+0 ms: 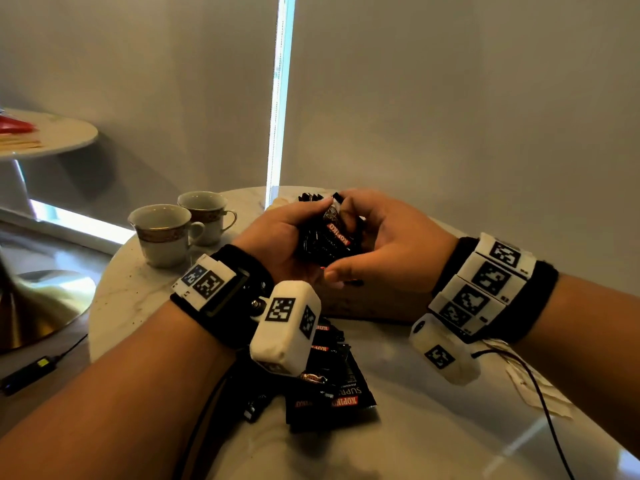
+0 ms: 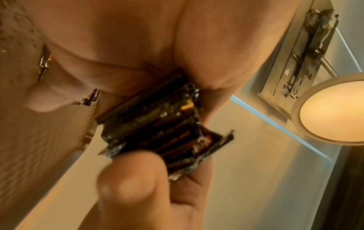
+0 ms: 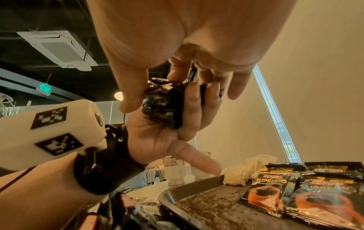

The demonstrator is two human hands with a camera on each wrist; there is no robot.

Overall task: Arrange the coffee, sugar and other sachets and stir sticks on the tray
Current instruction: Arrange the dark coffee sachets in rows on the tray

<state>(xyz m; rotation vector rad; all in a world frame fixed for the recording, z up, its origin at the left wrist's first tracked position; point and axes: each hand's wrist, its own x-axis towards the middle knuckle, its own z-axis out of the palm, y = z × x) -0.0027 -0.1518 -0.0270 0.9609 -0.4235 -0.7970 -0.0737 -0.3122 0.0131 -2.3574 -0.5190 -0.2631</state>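
My left hand [image 1: 294, 230] and right hand [image 1: 367, 237] are raised together over the table, both curled round a small stack of black Kopiko sachets [image 1: 329, 237]. In the left wrist view the stack [image 2: 157, 121] lies against my palm. From the right wrist, my left hand [image 3: 157, 137] cups the stack [image 3: 163, 105] while my right fingers [image 3: 133, 93] close on it from above. Under the hands lies the metal tray [image 3: 177, 194], holding larger Kopiko Supremo sachets [image 3: 263, 196] in a row. More black sachets [image 1: 332, 386] lie loose on the table under my left wrist.
Two gold-banded cups [image 1: 162, 233] [image 1: 204, 216] stand at the round marble table's left rear. White paper sachets [image 1: 533, 393] and a black cable lie at the right. A crumpled white tissue [image 3: 242, 172] sits at the tray's far end. A second table [image 1: 69, 133] stands far left.
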